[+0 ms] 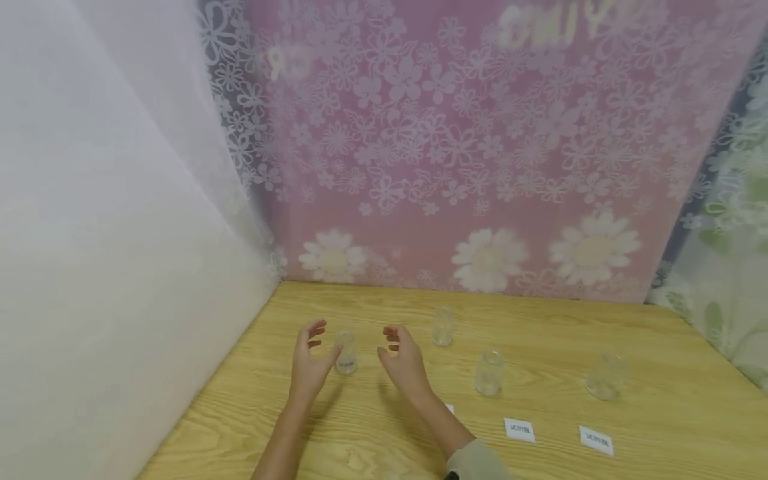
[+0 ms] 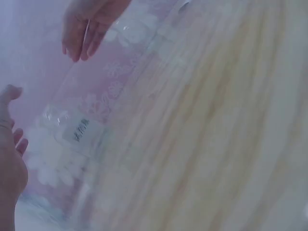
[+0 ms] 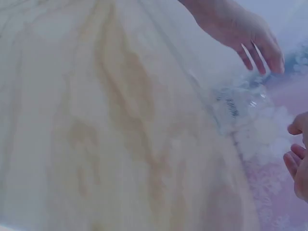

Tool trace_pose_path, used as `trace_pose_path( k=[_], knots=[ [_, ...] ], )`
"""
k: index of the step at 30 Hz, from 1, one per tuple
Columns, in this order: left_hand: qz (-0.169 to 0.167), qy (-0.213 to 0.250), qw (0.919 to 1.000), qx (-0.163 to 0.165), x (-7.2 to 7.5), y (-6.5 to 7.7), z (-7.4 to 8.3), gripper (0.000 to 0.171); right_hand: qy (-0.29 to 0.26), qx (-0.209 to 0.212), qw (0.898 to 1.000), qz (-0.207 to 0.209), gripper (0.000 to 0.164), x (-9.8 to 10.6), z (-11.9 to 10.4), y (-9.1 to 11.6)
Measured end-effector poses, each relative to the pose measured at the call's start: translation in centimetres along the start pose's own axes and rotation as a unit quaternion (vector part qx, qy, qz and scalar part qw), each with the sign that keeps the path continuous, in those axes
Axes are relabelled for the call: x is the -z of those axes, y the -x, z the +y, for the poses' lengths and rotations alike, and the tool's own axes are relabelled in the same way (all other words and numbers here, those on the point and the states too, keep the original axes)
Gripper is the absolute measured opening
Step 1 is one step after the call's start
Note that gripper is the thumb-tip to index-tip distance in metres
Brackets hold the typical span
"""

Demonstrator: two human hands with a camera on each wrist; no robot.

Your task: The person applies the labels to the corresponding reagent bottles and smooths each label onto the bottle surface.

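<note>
A small clear glass jar (image 1: pixel 346 353) stands on the wood-grain table, with a white printed label low on its front. My left hand (image 1: pixel 311 367) is just left of it, fingers loosely bent, the thumb overlapping the jar's edge in the head view. On the other side my right hand (image 1: pixel 405 365) hovers apart from the glass, its palm turned inward. Neither hand holds anything. From the left wrist, the labelled jar (image 2: pixel 72 130) appears between the two hands. The right wrist view also has the jar (image 3: pixel 240 105) below my left hand (image 3: pixel 243 36).
Three more glass jars stand to the right: one at the back (image 1: pixel 443 327), one mid-table (image 1: pixel 490 373), one farther right (image 1: pixel 605 377). White printed cards (image 1: pixel 519 430) lie before them, one partly hidden by my right forearm. A floral curtain (image 1: pixel 480 167) hangs behind the table (image 1: pixel 360 440).
</note>
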State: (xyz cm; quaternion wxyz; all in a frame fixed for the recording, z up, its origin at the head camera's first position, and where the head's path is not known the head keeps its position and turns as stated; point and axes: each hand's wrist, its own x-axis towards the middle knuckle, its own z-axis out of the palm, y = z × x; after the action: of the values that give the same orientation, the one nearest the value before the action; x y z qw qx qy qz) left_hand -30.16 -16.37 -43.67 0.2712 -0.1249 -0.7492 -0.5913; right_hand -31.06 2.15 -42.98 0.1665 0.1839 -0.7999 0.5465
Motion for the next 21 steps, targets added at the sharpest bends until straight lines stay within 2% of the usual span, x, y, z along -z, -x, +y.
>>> trace_pose_path(
  k=[3, 6, 9, 13, 17, 21],
  knots=[
    [0.001, 0.046, 0.9988, -0.015, -0.9, -0.4, 3.2, 0.048, 0.000, -0.004, 0.997, 0.077, 0.034, 2.1, 0.3, -0.6],
    [-0.037, 0.067, 0.9969, -0.017, -2.3, -0.8, 6.0, 0.040, -0.002, -0.024, 0.990, 0.136, 0.035, 4.0, 1.0, -1.0],
    [-0.082, 0.075, 0.9938, -0.003, -4.1, -1.1, 7.1, 0.036, -0.006, -0.055, 0.986, 0.160, 0.039, 5.4, 1.9, -1.1],
    [-0.131, 0.085, 0.9868, 0.044, -6.9, -1.4, 6.4, 0.033, -0.002, -0.117, 0.982, 0.151, 0.049, 6.4, 3.4, -1.2],
    [-0.163, 0.089, 0.9782, 0.092, -9.6, -1.5, 5.1, 0.033, -0.015, -0.170, 0.978, 0.121, 0.055, 6.9, 4.7, -1.5],
    [-0.170, 0.100, 0.9719, 0.128, -12.6, -1.9, 2.2, 0.038, -0.031, -0.209, 0.972, 0.104, 0.054, 7.3, 5.4, -1.8]
  ],
)
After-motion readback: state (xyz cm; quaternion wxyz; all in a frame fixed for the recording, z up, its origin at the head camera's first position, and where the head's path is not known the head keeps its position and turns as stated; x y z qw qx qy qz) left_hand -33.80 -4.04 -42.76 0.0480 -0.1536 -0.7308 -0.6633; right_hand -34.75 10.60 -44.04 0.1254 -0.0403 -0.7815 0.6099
